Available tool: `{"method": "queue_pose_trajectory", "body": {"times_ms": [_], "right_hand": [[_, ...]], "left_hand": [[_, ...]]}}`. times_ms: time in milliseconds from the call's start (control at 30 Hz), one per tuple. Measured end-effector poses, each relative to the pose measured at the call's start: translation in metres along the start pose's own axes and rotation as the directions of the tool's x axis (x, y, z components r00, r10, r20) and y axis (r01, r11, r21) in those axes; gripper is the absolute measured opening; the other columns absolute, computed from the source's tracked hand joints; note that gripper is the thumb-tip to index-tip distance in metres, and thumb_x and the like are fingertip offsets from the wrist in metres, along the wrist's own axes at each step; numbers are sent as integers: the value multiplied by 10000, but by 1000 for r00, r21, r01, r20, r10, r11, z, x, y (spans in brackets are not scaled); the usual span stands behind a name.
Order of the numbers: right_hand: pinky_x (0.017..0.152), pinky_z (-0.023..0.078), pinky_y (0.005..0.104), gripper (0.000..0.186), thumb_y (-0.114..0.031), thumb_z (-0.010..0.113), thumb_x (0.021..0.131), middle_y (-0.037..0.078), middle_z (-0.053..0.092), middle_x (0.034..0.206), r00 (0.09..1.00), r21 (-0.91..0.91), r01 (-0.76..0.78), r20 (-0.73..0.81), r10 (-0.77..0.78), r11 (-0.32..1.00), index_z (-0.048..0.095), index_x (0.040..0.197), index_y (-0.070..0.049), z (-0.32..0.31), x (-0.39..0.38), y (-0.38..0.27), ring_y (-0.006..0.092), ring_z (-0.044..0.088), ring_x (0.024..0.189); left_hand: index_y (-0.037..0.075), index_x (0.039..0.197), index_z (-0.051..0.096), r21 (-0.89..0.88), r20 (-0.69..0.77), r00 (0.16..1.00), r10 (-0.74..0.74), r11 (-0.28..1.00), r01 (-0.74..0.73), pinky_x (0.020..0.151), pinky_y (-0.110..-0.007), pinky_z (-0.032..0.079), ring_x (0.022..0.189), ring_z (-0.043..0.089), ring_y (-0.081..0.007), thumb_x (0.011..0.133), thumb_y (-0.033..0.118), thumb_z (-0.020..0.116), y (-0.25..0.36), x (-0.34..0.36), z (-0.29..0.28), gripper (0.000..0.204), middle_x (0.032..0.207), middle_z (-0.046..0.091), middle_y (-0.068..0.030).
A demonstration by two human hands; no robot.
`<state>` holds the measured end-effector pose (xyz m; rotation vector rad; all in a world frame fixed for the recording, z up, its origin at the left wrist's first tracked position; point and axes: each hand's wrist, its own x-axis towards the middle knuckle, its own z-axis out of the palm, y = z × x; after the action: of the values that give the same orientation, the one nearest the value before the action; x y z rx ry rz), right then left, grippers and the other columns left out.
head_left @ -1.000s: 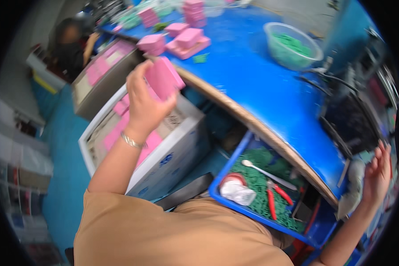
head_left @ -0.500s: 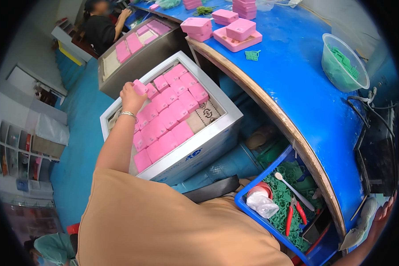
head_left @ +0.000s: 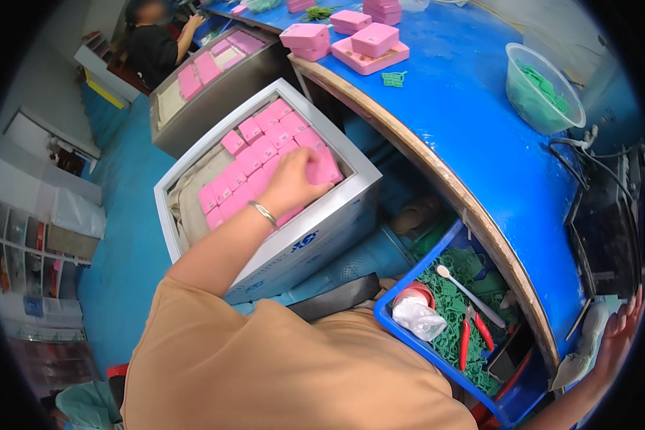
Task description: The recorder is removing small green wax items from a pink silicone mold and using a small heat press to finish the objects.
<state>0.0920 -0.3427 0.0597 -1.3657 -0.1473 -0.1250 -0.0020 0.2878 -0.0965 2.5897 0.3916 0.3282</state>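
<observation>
My left hand [head_left: 295, 179] reaches into a white-rimmed box [head_left: 170, 236] and is closed around a pink block [head_left: 327, 166] at the right inner corner. My thumb and fingers curl over its sides, and my palm hides part of it. Rows of similar pink blocks [head_left: 247, 159] lie close together in the box. My wrist and forearm cover some of the near rows. At the far lower right, my right hand [head_left: 620, 331] has its fingers stretched out beside a pale grey-green pad [head_left: 586, 344], near a black device [head_left: 602, 236]; nothing shows in its grasp.
The blue worktable [head_left: 466, 136] carries stacked pink blocks [head_left: 375, 40], a green mesh piece [head_left: 393, 79] and a clear bowl [head_left: 545, 93] of green pieces. Below its edge, a blue bin [head_left: 416, 344] holds green scraps and red-handled pliers [head_left: 473, 337]. A person [head_left: 154, 46] works far left.
My left hand has moved from the box's far left side to its right corner. A pink block now covers the patterned lining there, and fewer blocks lie along the left side.
</observation>
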Motion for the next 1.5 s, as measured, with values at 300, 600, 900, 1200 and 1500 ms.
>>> {"method": "queue_pose_trajectory", "body": {"times_ms": [300,600,900,1200,1500], "right_hand": [[480,278,144,271,-182,414,970,0,423,767,995,-81,95,17,-94,992,440,1182,-13,24,-66,-5,26,319,541],[422,272,139,158,-200,413,966,17,451,708,994,-109,84,73,-77,990,431,982,-43,86,-86,2,31,350,484],[428,415,189,218,-187,491,921,113,541,645,996,-67,1,88,5,998,464,893,28,98,-116,1,127,503,472],[667,511,257,173,-29,562,840,140,597,975,931,99,-300,249,269,949,501,1000,-1,128,-140,35,167,629,796],[813,453,307,443,-23,729,716,61,471,990,968,243,-135,238,76,961,336,903,-105,191,-136,76,131,513,977]], "left_hand": [[-25,959,635,-277,306,847,-435,810,516,875,-323,441,995,553,-238,844,151,569,1,0,23,220,1118,541,-183],[-4,994,620,299,314,924,-220,946,124,892,-344,442,1028,555,-311,749,28,543,0,-16,-9,259,1070,589,-206],[20,1014,646,792,579,765,-284,418,-445,841,-363,468,995,556,-302,667,254,722,12,-6,-25,425,1059,588,-165],[47,1055,482,-42,35,948,317,948,-316,676,-325,490,754,592,-225,725,16,643,167,-25,-53,368,848,563,-119],[42,1229,354,-675,242,600,763,576,-461,850,-314,442,986,533,-215,686,16,670,293,-86,6,628,1108,476,-127]]}}
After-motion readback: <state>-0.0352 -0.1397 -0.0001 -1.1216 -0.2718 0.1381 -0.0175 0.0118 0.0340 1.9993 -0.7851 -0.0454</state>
